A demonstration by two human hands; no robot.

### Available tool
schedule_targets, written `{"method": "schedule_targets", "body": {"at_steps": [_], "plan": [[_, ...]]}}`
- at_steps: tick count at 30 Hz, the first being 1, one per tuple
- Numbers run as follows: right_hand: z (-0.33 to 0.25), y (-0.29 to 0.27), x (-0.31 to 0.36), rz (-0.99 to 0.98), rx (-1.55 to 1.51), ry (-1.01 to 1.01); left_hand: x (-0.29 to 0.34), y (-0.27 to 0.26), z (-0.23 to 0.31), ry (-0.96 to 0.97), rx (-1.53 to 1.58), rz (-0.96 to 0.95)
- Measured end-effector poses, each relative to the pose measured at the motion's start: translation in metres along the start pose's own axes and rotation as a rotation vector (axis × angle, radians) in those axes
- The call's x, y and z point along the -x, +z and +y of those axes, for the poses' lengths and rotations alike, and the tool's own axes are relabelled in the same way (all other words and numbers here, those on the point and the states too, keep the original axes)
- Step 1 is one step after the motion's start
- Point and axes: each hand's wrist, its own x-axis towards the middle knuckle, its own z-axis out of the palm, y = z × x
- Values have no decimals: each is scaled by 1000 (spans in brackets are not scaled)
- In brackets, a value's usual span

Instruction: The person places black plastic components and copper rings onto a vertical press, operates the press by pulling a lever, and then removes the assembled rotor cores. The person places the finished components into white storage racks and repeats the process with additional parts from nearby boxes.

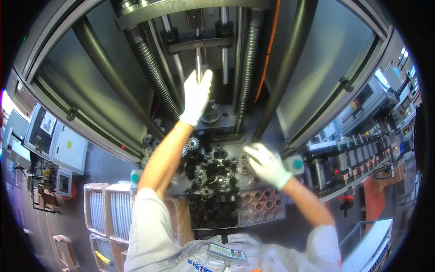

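- Left hand (196,97): raised, fingers closed around the upright machine rod (198,61).
- Right hand (267,164): fingers spread, empty, over the tray (263,204) far edge, nearer the gears (213,181).

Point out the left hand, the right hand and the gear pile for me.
Left hand (196,97), head view, back of the glove.
Right hand (267,164), head view, back of the glove.
Gear pile (213,181), head view, a dark gear mid-pile.
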Motion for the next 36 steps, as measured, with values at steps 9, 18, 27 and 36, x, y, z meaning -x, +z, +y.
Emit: {"method": "schedule_targets", "body": {"at_steps": [9, 18, 27, 36], "plan": [[27, -50, 175, 17, -225, 466, -51, 11, 15, -34, 157, -93], [61, -89, 121, 463, -191, 320, 78, -2, 69, 230, -659, -21], [128, -33, 165, 137, 201, 214, 338, 30, -13, -153, -752, -750], [65, -16, 203, 145, 25, 215, 401, 58, -62, 67, -1239, -991]]}}
